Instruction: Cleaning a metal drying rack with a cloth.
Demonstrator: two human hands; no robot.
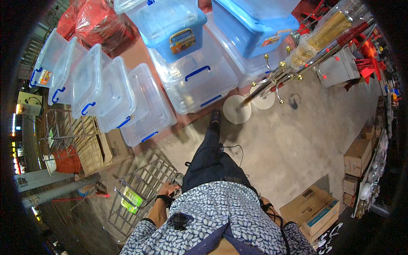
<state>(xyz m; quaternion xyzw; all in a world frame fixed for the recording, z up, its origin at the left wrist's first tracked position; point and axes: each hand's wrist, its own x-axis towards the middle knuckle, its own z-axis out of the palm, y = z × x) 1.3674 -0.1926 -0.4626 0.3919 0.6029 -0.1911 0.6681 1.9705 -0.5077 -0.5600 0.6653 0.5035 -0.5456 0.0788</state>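
At lower left, left hand (168,188) clamped on wire rack (140,193) rim; stiff, light, grab bars. Right hand hidden, can't tell.

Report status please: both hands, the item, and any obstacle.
Left hand grips wire rack top edge. Right hand hidden behind torso. Clear storage bins stacked ahead; cardboard box to the right.

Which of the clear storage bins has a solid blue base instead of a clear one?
The bin with the yellow-and-blue handle, top centre, stacked on a clear blue-handled bin.
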